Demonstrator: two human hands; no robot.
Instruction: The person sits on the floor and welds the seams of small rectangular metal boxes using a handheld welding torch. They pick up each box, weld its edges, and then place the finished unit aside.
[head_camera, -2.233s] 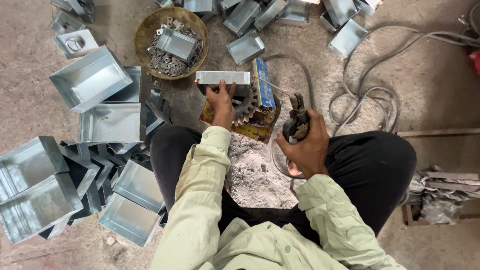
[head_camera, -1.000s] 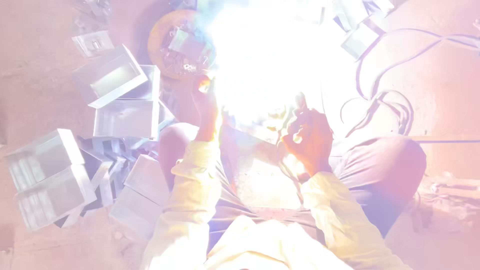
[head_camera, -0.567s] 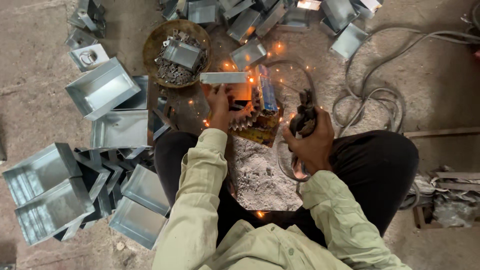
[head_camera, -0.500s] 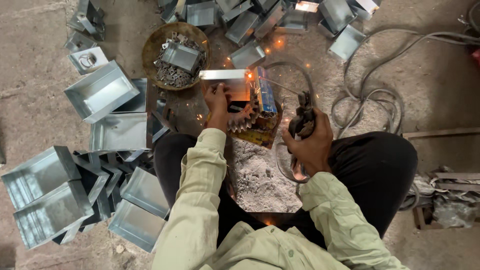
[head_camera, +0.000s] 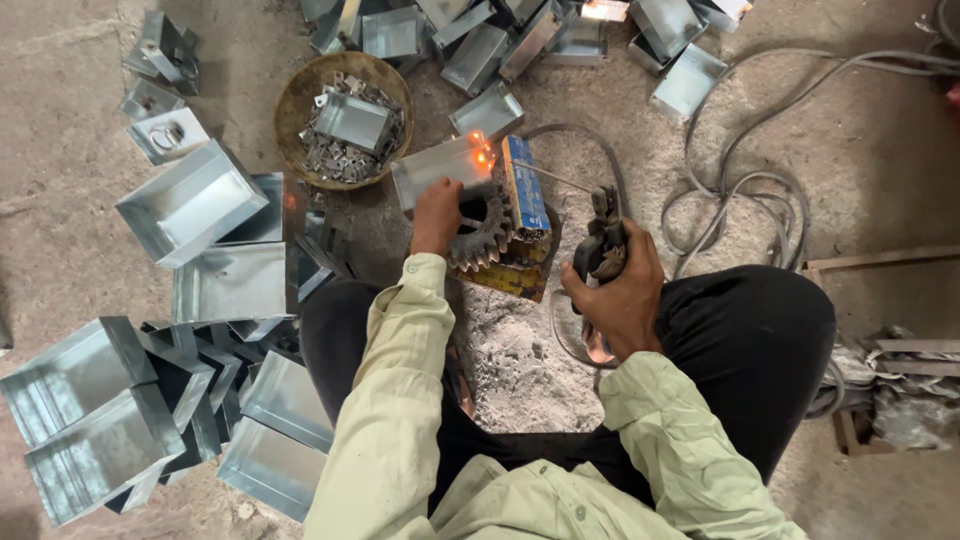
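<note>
My left hand (head_camera: 437, 212) presses down on a shiny sheet-metal box (head_camera: 437, 167) that rests over a rusty toothed gear (head_camera: 482, 232) and a blue-and-yellow block (head_camera: 524, 186). An orange glow sits at the box's right edge, by the tip of a thin welding rod (head_camera: 553, 178). My right hand (head_camera: 620, 290) is closed around the black electrode holder (head_camera: 603, 243) that carries the rod. I sit on the ground with my legs to either side of a patch of pale ash.
A round basket (head_camera: 298, 104) of small metal pieces with a box on top stands behind-left. Galvanised boxes (head_camera: 190, 200) lie piled on the left and along the top. Grey cables (head_camera: 740, 180) loop on the right beside wooden scrap (head_camera: 880, 262).
A blinding welding flash a second ago has died to a small orange glow with fading sparks. The rod tip has pulled slightly back from the box; both hands keep their holds.
</note>
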